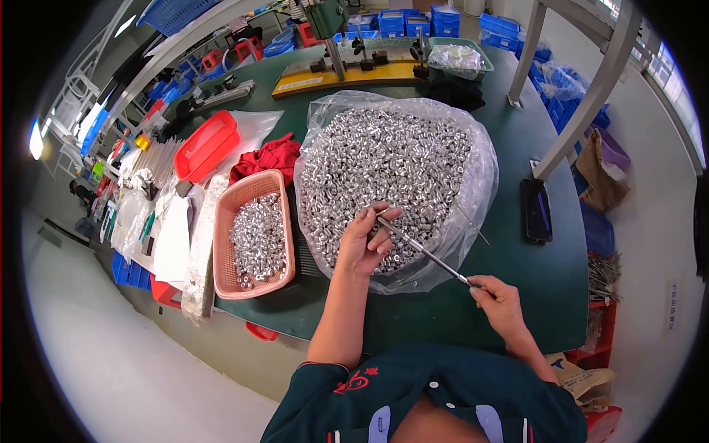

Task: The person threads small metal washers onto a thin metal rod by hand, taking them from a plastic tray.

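Note:
My right hand grips the near end of a thin metal rod, which slants up and left over a big pile of small silvery metal rings. At the rod's far end, my left hand is palm up with its fingers curled around the tip. Whether a small part is pinched there is too fine to make out. The rings fill an opened clear plastic bag on the green table. Left of it, a pink plastic basket holds more of the small metal parts.
A red tray and red cloth lie beyond the basket. A black phone rests at the right by a metal frame leg. Toward the back stand a yellow-based fixture and a green tray; blue bins lie beyond.

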A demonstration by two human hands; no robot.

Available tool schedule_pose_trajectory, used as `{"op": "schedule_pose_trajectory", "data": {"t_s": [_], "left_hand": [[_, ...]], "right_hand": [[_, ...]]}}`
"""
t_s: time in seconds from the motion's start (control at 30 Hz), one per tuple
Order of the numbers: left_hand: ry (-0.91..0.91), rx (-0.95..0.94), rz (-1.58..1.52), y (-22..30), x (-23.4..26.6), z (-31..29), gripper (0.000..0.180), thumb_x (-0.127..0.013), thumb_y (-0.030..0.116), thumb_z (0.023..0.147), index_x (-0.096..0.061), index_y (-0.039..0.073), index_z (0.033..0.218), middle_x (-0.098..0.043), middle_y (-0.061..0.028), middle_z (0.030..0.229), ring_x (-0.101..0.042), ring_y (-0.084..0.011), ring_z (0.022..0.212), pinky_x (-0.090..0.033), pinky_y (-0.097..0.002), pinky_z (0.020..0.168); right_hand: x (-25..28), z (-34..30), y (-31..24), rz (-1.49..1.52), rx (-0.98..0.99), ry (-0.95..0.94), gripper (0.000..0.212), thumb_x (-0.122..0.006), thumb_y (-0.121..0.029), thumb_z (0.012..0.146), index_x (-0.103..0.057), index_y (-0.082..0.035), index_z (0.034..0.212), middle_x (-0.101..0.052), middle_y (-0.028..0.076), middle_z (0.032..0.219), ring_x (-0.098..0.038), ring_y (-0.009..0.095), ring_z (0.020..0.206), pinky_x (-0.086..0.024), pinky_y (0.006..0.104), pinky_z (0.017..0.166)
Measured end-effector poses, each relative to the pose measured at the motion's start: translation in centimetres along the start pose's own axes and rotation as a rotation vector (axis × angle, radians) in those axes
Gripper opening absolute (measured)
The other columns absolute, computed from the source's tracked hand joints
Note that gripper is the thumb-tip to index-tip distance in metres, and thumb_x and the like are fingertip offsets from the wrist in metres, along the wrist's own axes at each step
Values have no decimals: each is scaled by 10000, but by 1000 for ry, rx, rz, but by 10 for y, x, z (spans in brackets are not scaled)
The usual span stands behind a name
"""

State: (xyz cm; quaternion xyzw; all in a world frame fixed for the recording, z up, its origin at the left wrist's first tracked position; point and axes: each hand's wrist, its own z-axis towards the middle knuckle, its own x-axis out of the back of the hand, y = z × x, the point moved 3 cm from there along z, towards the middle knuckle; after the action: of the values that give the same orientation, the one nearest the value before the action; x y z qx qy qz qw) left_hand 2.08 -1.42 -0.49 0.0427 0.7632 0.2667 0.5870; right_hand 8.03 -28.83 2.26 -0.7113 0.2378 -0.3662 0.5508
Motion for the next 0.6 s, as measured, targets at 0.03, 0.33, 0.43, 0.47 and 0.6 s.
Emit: {"op": "schedule_pose_trajectory", "data": {"t_s": [0.03, 0.33, 0.43, 0.47, 0.6], "left_hand": [[-2, -11, 39, 1, -2, -1, 231, -409, 180, 955, -483, 20, 1102, -592, -203, 1082, -295, -54, 402, -314, -201, 382], [173, -185, 591, 3, -17, -5, 221, -373, 152, 957, -478, 15, 1094, -640, -160, 989, -290, -31, 391, -330, -196, 383], [237, -390, 888, -4, -18, -4, 223, -353, 152, 961, -476, 20, 1091, -642, -147, 990, -297, -29, 391, -340, -195, 386], [278, -537, 1076, -3, -19, -6, 225, -345, 153, 962, -475, 23, 1091, -642, -141, 998, -303, -28, 393, -345, -196, 388], [272, -568, 942, -2, -22, -7, 245, -341, 187, 970, -476, 30, 1100, -631, -142, 1034, -304, -31, 393, -339, -196, 384]], "right_hand": [[1, 0, 0, 16, -8, 3, 174, -601, -10, 812, -641, -4, 981, -533, -10, 647, -458, 33, 578, -375, 198, 523], [5, -1, -17, -327, 234, 59, 187, -630, -70, 778, -652, -63, 964, -624, 117, 740, -591, 200, 594, -447, 272, 559], [-2, -5, -29, -411, 257, 93, 176, -628, -71, 780, -650, -62, 954, -635, 122, 770, -605, 227, 616, -459, 284, 573], [-5, -6, -30, -411, 258, 92, 176, -628, -71, 780, -650, -62, 954, -635, 122, 770, -605, 227, 616, -459, 284, 573], [-10, -7, -19, -364, 275, 89, 198, -605, -9, 784, -631, -10, 981, -629, 109, 774, -578, 151, 636, -441, 242, 592]]}}
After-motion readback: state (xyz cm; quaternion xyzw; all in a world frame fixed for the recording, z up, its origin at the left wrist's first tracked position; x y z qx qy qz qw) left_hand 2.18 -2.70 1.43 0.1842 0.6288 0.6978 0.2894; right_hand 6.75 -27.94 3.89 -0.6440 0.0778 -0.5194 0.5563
